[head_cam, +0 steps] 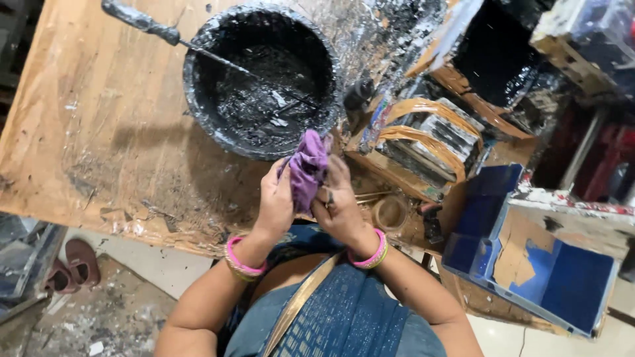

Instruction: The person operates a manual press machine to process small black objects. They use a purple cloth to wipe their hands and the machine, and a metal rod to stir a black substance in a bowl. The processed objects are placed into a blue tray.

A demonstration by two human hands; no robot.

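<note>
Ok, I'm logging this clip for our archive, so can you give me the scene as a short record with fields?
Setting: worn wooden table smeared with dark paint
Left hand: grips the purple cloth
Right hand: presses against the same cloth
Wrists: pink and gold bangles on both
Ahead of hands: black bucket of dark paste, a stirring tool leaning in it
Right of hands: stack of taped tiles, small round lid
Far right: blue open box
Floor, left: brown shoes
</note>
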